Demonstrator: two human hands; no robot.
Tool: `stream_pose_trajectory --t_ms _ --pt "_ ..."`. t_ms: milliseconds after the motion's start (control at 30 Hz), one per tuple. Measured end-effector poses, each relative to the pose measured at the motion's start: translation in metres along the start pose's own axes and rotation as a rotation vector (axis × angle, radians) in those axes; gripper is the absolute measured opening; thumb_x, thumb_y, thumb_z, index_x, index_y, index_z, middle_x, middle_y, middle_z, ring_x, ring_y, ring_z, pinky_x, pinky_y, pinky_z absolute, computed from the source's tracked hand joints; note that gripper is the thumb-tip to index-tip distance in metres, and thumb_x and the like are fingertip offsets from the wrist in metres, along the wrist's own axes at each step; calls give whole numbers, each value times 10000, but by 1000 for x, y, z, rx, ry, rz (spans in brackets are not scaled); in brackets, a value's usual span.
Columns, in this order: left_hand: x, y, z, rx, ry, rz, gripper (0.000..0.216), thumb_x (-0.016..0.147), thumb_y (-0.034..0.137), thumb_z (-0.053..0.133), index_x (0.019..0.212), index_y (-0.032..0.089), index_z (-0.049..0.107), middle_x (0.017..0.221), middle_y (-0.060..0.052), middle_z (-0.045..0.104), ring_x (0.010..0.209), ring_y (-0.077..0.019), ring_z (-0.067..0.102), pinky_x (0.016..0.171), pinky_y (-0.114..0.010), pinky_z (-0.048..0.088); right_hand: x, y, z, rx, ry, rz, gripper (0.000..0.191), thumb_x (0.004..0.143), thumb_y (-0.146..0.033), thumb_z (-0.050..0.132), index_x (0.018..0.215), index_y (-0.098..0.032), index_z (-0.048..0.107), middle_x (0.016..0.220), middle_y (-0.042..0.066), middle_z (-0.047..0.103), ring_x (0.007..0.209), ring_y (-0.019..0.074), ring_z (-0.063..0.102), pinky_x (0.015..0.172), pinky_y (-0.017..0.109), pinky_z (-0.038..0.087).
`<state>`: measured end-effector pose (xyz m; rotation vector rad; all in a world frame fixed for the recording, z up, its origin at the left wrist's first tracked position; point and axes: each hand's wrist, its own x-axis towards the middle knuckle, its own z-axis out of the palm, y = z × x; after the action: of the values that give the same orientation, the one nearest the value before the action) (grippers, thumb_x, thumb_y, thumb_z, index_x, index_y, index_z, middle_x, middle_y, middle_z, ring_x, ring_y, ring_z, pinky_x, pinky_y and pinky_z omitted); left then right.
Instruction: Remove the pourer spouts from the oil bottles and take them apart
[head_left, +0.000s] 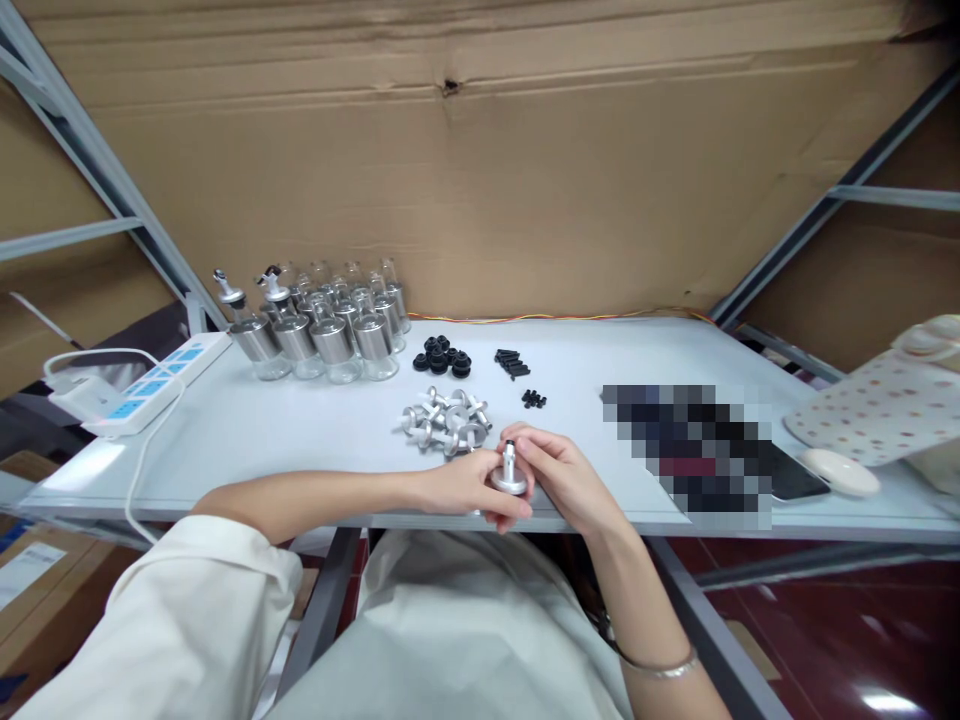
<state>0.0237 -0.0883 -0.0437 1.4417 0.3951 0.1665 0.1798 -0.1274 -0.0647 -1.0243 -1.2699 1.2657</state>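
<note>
Near the table's front edge, my left hand [465, 485] is closed around the base of a silver bottle pourer [509, 478]. The pourer stands upright, its round disc low and a small black piece at the top of its tube. My right hand [562, 470] has thumb and fingers bent together at the pourer's tip; the exact contact is partly hidden. Just behind my hands lies a pile of similar silver pourers [448, 420]. Beyond it are black ribbed stoppers [441, 356], thin black tubes [512, 363] and tiny black caps [534, 399].
Glass bottles with metal sleeves [334, 345] stand at the back left, two topped with pourers. A power strip [169, 380] with a white charger and cable lies left. At right are a blurred dark patch [690, 450], a white oval object [840, 472] and a dotted bag [885, 400].
</note>
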Motion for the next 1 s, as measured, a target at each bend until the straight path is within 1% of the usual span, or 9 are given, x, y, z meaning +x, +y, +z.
stream_pose_trajectory --t_ms 133,233,400,500,667,800,833,900,1000 --pt "-1 1 0 -8 -8 4 360 688 411 713 778 148 484 506 62 542 463 -57 474 499 -206 361 1 -2 0 -11 8 -13 337 806 -475 589 667 -170 616 820 36 591 673 130 538 644 258 464" --pt "1 1 -1 -27 -33 10 419 669 473 718 783 143 486 513 55 537 459 -57 468 488 -208 350 0 -3 2 0 8 -4 328 800 -492 592 713 -179 634 798 25 604 666 125 532 667 255 453" --pt "5 -4 0 -235 -4 -38 501 665 595 665 789 139 497 563 56 500 462 -77 507 473 -222 350 -1 -4 5 61 24 71 343 770 -536 610 752 -194 600 557 -44 502 477 89 412 556 239 408" --pt "7 -7 0 -223 16 -44 495 678 590 661 816 138 514 579 56 495 464 -76 512 476 -223 355 -2 -6 5 105 26 87 345 756 -539 626 740 -196 594 531 -58 480 427 69 342 528 236 386" --pt "7 -9 0 -200 7 -24 495 698 590 650 854 136 531 616 47 504 504 -78 533 504 -228 370 0 -6 6 185 42 85 318 726 -515 671 710 -201 623 556 -28 504 564 112 468 606 239 423" --pt "8 -11 -1 -208 15 -8 495 710 585 644 873 131 531 643 40 514 511 -70 526 523 -236 377 0 -4 8 260 38 107 280 729 -479 676 700 -204 636 525 -23 478 635 140 533 654 252 470" --pt "8 -12 -1 -210 19 -7 491 712 581 645 869 131 529 647 38 517 507 -67 523 525 -236 379 0 -3 8 272 38 121 279 728 -478 675 700 -203 636 510 -26 466 619 140 537 636 255 480" --pt "10 -12 -1 -215 27 -5 487 710 578 649 862 132 524 656 35 523 507 -66 527 523 -234 378 -1 -2 9 285 42 166 291 721 -493 670 721 -204 637 489 -36 448 532 133 516 527 255 481" --pt "10 -11 -1 -217 31 2 477 715 576 645 846 135 518 665 32 524 529 -74 540 522 -232 373 -1 -1 12 287 73 205 334 701 -524 668 755 -196 639 551 -23 521 432 109 466 380 241 428"
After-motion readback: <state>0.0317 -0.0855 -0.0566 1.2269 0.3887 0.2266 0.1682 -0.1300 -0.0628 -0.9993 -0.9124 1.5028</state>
